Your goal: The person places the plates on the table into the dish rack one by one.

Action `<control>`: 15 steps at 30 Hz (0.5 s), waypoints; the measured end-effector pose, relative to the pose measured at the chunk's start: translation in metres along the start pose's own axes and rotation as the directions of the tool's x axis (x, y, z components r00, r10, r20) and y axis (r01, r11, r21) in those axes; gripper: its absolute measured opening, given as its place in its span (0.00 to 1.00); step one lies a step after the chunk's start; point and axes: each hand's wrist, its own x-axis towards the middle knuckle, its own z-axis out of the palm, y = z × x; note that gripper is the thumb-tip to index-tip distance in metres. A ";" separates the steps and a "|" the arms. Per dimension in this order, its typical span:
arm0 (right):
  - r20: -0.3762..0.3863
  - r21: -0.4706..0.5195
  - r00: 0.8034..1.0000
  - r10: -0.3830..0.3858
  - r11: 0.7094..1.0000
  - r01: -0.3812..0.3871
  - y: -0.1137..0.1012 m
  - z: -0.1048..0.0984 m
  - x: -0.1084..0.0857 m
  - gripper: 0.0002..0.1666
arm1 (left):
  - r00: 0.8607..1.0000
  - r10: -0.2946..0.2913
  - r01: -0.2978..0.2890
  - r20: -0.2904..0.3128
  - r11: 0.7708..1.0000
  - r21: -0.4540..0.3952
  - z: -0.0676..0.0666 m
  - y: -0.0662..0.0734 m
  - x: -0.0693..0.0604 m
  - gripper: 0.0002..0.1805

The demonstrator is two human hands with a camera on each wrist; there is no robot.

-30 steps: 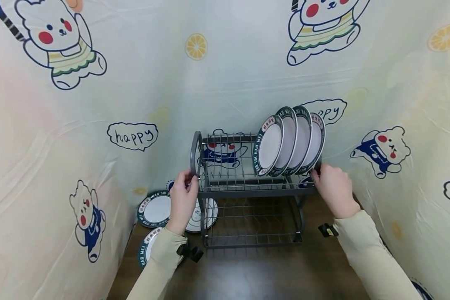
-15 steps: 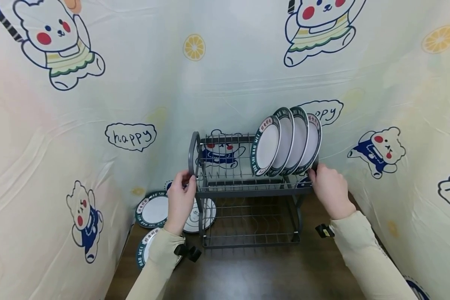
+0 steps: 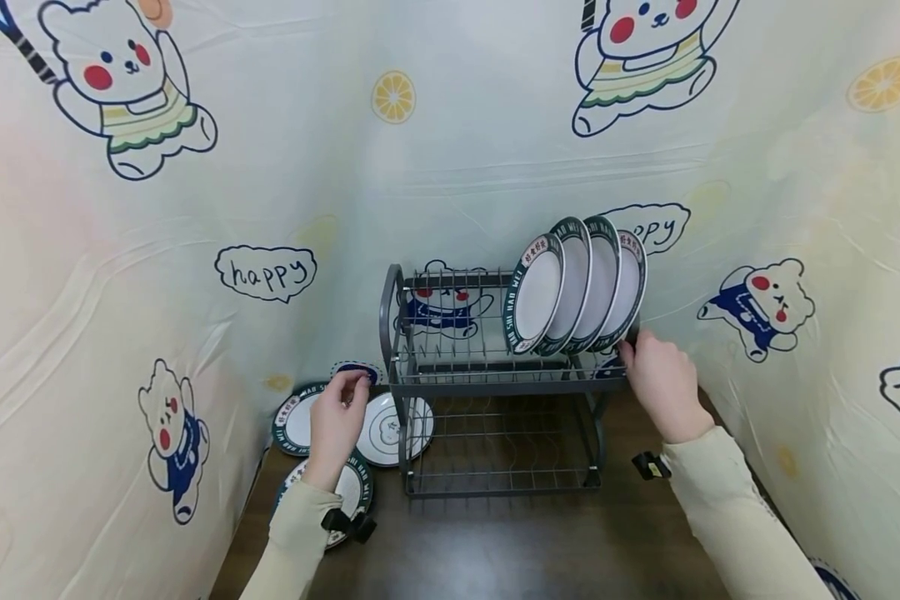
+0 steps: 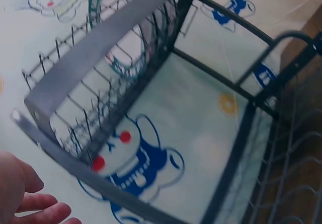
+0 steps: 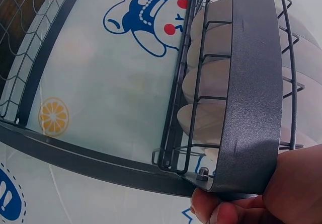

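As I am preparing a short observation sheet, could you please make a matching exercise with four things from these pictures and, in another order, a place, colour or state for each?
Things
1. dish rack
2. left hand
3. four grouped plates
4. right hand

Descriptions
A. standing in the upper tier
B. gripping the right end
C. dark grey
D. apart from the frame, holding nothing

Right pairs: 1-C, 2-D, 3-A, 4-B

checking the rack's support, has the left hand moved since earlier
Yes, in the head view the left hand has moved leftward and slightly down, off the dish rack.
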 end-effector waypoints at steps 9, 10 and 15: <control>-0.025 -0.006 1.000 -0.009 1.000 0.009 0.001 0.000 0.000 0.21 | 0.996 -0.091 0.089 0.020 0.994 0.066 -0.005 -0.038 -0.014 0.16; -0.025 -0.006 1.000 -0.009 1.000 0.009 0.001 0.001 0.000 0.21 | 0.994 -0.109 0.107 0.016 0.991 0.074 -0.005 -0.043 -0.016 0.16; -0.026 -0.004 1.000 -0.009 1.000 0.009 0.001 0.002 0.000 0.21 | 0.981 -0.193 0.192 -0.003 0.974 0.124 -0.007 -0.072 -0.028 0.17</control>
